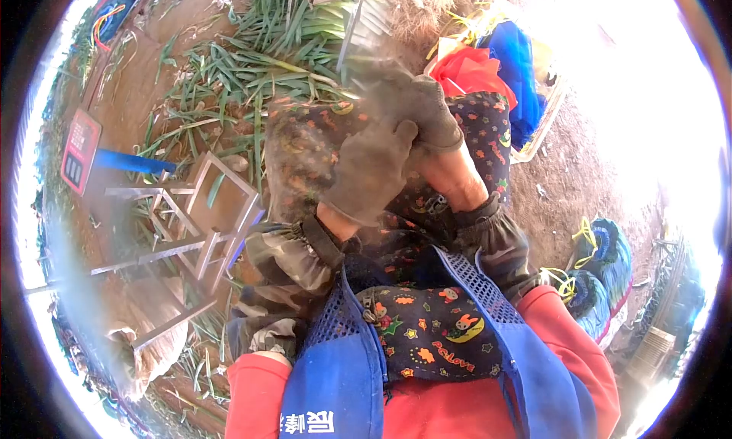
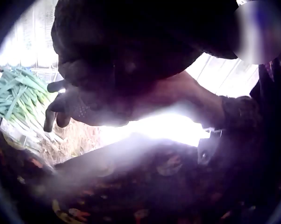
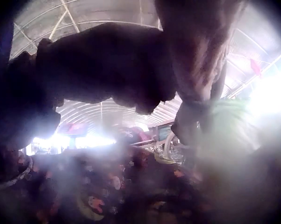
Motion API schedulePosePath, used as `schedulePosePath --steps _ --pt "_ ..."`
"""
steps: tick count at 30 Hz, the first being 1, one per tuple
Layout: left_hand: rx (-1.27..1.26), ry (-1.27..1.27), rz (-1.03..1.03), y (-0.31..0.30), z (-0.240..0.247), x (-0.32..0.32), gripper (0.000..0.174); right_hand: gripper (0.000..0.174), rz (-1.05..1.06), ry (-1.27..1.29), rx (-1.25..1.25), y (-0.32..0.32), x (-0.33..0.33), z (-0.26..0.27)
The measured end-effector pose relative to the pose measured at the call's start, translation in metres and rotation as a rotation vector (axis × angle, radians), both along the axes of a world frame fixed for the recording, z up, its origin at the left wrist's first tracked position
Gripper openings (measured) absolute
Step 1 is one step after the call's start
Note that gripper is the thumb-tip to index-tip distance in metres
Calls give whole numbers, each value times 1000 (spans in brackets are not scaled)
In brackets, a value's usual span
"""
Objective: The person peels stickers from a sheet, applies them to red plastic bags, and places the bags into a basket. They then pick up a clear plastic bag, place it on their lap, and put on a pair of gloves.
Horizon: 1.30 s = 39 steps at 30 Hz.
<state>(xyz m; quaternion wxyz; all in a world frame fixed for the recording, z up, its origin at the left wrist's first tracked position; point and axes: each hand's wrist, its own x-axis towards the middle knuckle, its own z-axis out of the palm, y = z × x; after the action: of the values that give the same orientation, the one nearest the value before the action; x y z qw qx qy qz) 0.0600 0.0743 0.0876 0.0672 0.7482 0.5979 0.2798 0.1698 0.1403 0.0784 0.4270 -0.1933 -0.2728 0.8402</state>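
Note:
Both hands wear dark grey-brown work gloves and meet above the lap, which a dark printed apron (image 1: 305,149) covers. My left hand (image 1: 370,168) overlaps my right hand (image 1: 433,115) in the head view, its thumb lying against the right glove. Motion blurs the fingers at their far side. From the left wrist, the right hand's fingers (image 2: 61,109) show slightly bent and spread, with nothing between them. The left hand (image 2: 126,51) is a dark shape above; I cannot tell whether its fingers grip the right glove. Beyond the knees lie long leek-like green stalks (image 1: 236,69).
A metal frame (image 1: 202,233) stands to the left, near a red-edged scale display (image 1: 80,151) on a blue arm. At the right knee, a basket (image 1: 543,134) holds red plastic (image 1: 469,69) and blue material (image 1: 515,77). Blue bundles with yellow ties (image 1: 602,256) sit farther right.

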Motion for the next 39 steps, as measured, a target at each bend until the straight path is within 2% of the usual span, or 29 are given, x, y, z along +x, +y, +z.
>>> schedulePosePath --steps 4,6,8,9,10,12,13,14,15,17,20,22,24,26,28,29,30,31,32,33,34,36,37,39 --pt "-149 207 57 -4 -12 3 26 37 -65 17 -93 7 -4 -18" --pt "-92 209 5 -16 -10 3 22 39 205 1352 -1357 20 12 -22" --pt "-103 174 -42 -23 -8 3 19 41 403 2022 -1952 31 14 -32" --pt "-142 139 -66 -23 -7 5 17 40 441 2020 -1921 35 12 -42" --pt "-180 104 -94 -23 -6 7 16 38 461 2153 -2050 33 13 -41" --pt "-184 44 -101 -26 -5 16 15 35 531 2398 -2330 28 13 -34" --pt "-187 14 -102 -27 -4 20 15 34 651 2664 -2692 24 16 -27" --pt "-164 -5 -95 -28 -2 22 15 34 725 2719 -2776 23 16 -25" --pt "-141 -23 -90 -29 -1 24 16 34 810 2764 -2865 23 17 -24" --pt "-124 -42 -87 -29 1 27 17 33 809 2469 -2459 26 16 -23" --pt "-123 -65 -87 -31 3 32 15 31 487 2319 -2283 18 17 -1" --pt "-94 -104 -85 -32 3 33 16 31 563 2503 -2535 21 21 -10" --pt "-97 -208 -126 -31 5 30 16 30 529 2501 -2581 19 19 3" --pt "-151 -267 -161 -31 8 25 18 28 397 2316 -2411 15 18 27" --pt "-256 -278 -186 -31 11 17 21 27 549 2344 -2614 12 23 33" --pt "-106 -320 -217 -26 6 9 21 26 635 2352 -2716 9 25 36" --pt "43 -359 -248 -19 0 -2 21 27 644 2356 -2701 4 25 42" --pt "-22 -559 -162 -18 0 -8 22 27 653 2359 -2686 -3 25 49" --pt "-62 -774 -72 -17 1 -13 22 28 532 2451 -2731 -5 23 60" --pt "-325 -1138 151 -18 15 -15 22 29 408 2547 -2765 -7 21 70" --pt "-595 -1487 391 -19 28 -17 22 31 116 2721 -2837 -7 17 85" --pt "-45 -1131 258 -12 28 -13 16 29 193 2577 -3021 -6 13 84" --pt "-9 -1285 251 -6 15 -11 15 24 570 2256 -3080 -6 12 70" --pt "-2 -1436 271 -6 11 -15 13 19 900 1927 -3083 -6 8 62"
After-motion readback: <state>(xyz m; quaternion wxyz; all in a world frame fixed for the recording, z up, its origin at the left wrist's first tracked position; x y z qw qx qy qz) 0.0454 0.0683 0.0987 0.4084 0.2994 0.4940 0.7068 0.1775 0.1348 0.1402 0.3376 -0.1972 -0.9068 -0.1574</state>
